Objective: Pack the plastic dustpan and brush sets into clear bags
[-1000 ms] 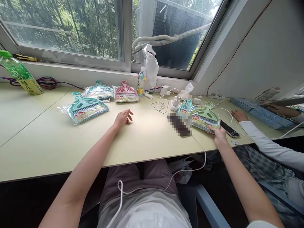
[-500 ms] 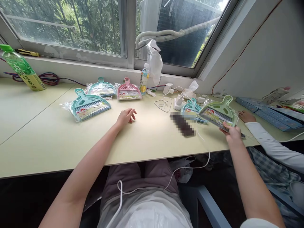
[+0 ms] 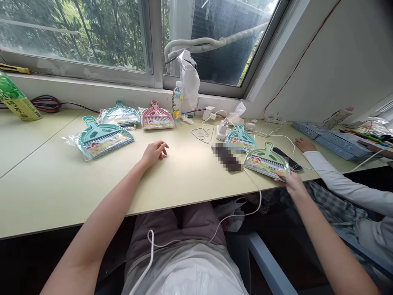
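Observation:
My right hand (image 3: 291, 181) grips the lower right edge of a green dustpan and brush set (image 3: 266, 159) in clear wrapping, low at the right of the table. Fingers loosely apart, my left hand (image 3: 155, 152) rests on the tabletop with nothing in it. To its left lies a wrapped teal dustpan set (image 3: 102, 137). Behind that are another teal set (image 3: 120, 114) and a pink set (image 3: 157, 115). One more teal set (image 3: 240, 138) lies just behind the green one, beside a dark pixelated object (image 3: 227, 157).
A drink bottle (image 3: 177, 101) stands by the window, and a green-labelled bottle (image 3: 18, 100) at far left. White chargers (image 3: 221, 130) and cables lie at the back. A black phone (image 3: 287, 159), a co-worker's hand (image 3: 304, 144) and blue boxes (image 3: 340, 143) are on the right.
My right hand has lowered the green dustpan set toward the table, uncovering the phone behind it. My left hand stays resting on the table. The view has turned slightly right.

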